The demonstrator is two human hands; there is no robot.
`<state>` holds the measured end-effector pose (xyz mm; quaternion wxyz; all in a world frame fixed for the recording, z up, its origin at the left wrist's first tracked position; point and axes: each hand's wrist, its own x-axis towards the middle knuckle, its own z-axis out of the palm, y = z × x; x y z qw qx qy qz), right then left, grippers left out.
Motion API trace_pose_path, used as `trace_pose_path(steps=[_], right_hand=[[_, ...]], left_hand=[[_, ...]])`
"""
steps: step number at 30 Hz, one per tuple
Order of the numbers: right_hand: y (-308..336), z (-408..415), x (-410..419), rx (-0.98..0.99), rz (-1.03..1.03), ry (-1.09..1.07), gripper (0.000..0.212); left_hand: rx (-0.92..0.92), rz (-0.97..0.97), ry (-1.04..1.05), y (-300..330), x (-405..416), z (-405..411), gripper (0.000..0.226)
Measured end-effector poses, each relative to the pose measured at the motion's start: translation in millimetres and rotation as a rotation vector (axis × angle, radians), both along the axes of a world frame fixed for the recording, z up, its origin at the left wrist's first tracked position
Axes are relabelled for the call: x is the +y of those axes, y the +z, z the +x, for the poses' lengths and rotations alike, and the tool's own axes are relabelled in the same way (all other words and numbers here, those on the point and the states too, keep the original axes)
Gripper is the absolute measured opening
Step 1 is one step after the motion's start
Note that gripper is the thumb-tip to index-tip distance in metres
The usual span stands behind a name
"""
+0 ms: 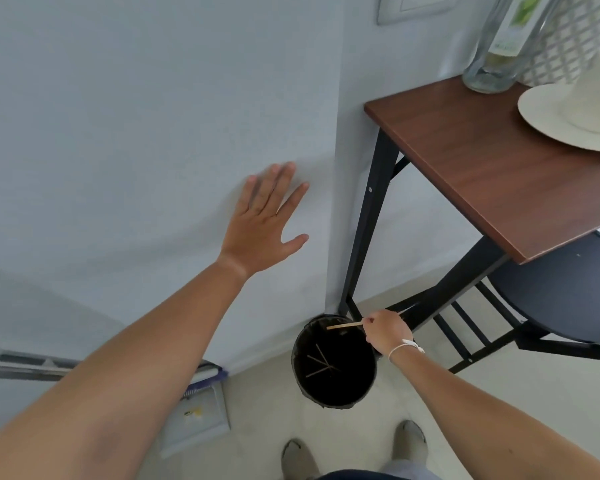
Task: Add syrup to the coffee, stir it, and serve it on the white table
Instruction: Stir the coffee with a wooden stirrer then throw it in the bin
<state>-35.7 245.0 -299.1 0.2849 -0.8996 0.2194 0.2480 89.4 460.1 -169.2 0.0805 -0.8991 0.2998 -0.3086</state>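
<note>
Right hand (387, 332) pinches a wooden stirrer (343, 326) over the black bin (333, 362), at six o'clock; left hand (264, 220), fingers spread, apparently touches the wall (118, 116).

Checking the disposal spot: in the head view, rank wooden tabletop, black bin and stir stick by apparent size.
1. wooden tabletop, though it sits nearer the camera
2. black bin
3. stir stick, pinched in the right hand

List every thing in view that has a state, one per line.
left hand: open, fingers spread near the wall
right hand: pinching the stir stick
stir stick: held over the bin
bin: open, sticks inside
bottle: upright on the wooden table
</note>
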Motion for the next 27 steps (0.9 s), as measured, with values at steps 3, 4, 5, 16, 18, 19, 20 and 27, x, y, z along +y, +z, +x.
trace_pose_path(steps=[3,4,5,16,18,19,20,27], right_hand=[[-0.1,2.8,-1.9,0.0,0.005,0.011,0.032],[-0.8,3.2,-2.7,-0.002,0.006,0.015,0.032],[-1.7,3.3,-3.3,0.0,0.005,0.02,0.032],[-7.1,-3.8,-6.2,-0.02,0.077,0.029,0.037],[-6.1,-6.5,-7.9,-0.025,0.075,0.028,0.037],[-5.1,-7.8,-9.1,-0.027,0.072,0.023,0.037],[-3.8,-9.5,-10.5,-0.032,0.072,0.016,0.037],[7.8,-17.1,-15.8,-0.055,0.096,-0.045,0.038]], left_hand=[[-0.004,-0.003,0.02,-1.8,-2.0,-1.2,0.078],[-0.001,-0.001,0.023,-1.7,-2.9,-2.0,0.077],[0.002,0.001,0.024,-1.2,-3.5,-2.8,0.077],[0.021,0.017,0.053,3.2,-6.4,-8.6,0.075],[0.021,0.023,0.057,3.4,-6.3,-9.2,0.075],[0.024,0.027,0.058,3.2,-6.2,-9.4,0.075],[0.028,0.029,0.058,2.8,-6.0,-9.7,0.075],[0.072,0.021,0.05,4.8,-5.1,-11.4,0.076]])
